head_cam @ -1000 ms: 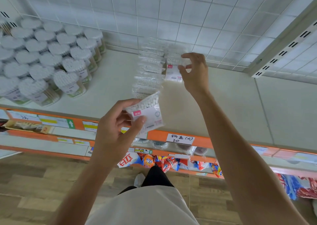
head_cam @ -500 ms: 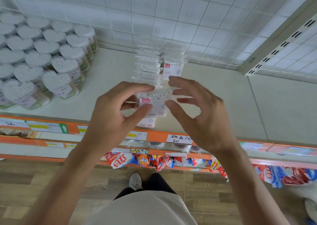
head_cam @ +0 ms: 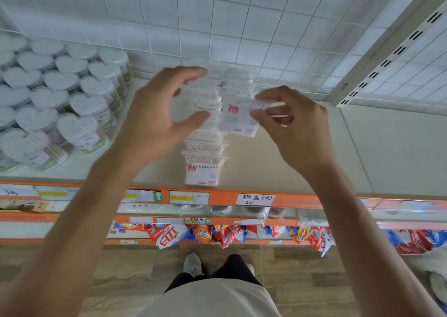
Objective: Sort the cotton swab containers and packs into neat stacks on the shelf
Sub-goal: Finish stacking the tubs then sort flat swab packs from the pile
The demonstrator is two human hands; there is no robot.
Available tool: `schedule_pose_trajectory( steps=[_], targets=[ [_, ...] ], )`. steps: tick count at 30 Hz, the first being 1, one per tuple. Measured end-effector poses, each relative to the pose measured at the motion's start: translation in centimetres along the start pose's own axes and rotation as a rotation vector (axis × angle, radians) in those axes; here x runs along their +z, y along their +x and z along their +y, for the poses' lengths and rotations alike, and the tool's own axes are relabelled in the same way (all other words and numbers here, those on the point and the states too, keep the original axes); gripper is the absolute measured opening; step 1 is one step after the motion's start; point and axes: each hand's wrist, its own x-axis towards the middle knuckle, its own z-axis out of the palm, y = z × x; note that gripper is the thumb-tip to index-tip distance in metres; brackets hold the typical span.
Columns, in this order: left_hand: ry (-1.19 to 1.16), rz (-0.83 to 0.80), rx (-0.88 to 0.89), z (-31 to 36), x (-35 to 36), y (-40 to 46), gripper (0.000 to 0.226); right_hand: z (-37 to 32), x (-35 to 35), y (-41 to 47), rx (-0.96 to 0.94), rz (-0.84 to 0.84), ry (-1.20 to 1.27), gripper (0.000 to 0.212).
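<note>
The right hand [head_cam: 292, 128], right of centre in the frame, pinches a flat cotton swab pack [head_cam: 238, 117] by its upper right edge between thumb and curled fingers, holding it over the shelf [head_cam: 314, 166]. The pack shows a pink label at its upper left and small print lower down. The left hand [head_cam: 159, 113], just left of centre, holds nothing: its fingers are spread and loosely arched, thumb tip near the pack's left edge, and whether it touches the plastic cannot be told through the blur.

Under and between the two hands a row of swab packs [head_cam: 204, 157] runs from the shelf's front edge toward the tiled wall [head_cam: 217, 14]; the nearest one stands with its white tips up and a pink-marked label facing the camera. A second, shorter pile [head_cam: 238, 79] lies behind the held pack, close to the wall.

At the left of the frame, heart-shaped containers of swabs [head_cam: 79, 128] are stacked in close rows. Along the shelf's orange front strip sit price tags, one a handwritten label [head_cam: 255, 199]. Below, red and blue detergent bags [head_cam: 217, 235] fill a lower shelf, and the person's shoe [head_cam: 192, 264] rests on the wooden floor.
</note>
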Motion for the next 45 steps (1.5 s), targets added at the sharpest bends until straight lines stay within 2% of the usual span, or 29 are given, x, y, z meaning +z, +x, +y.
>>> schedule_pose_trajectory(
  steps=[4,7,16,27,31,37,45],
  targets=[
    [0.161,-0.064,-0.004,-1.9,-1.2,1.2,0.051,2.7,0.8,2.8,0.084,0.055,-0.051,0.018],
    [0.139,-0.13,-0.009,-2.3,-0.9,0.9,0.052,4.2,1.7,4.2,0.083,0.024,-0.099,0.018],
    [0.099,-0.149,-0.065,-2.2,0.2,0.1,0.054,8.7,5.2,6.3,0.154,-0.066,-0.207,0.02],
    [0.093,-0.146,-0.15,-1.2,1.2,-1.1,0.053,8.9,5.5,6.0,0.18,-0.089,-0.211,0.026],
    [0.08,-0.09,-0.183,-0.2,1.1,-1.7,0.054,7.4,3.9,4.1,0.099,-0.062,-0.343,0.048],
    [0.055,0.044,-0.277,2.4,2.9,-3.9,0.052,4.2,-0.6,-1.8,0.039,-0.16,-0.284,0.052],
    [0.107,0.033,-0.436,6.3,3.4,-7.8,0.053,2.0,-0.4,-2.9,-0.099,-0.375,-0.157,0.054]
  ],
)
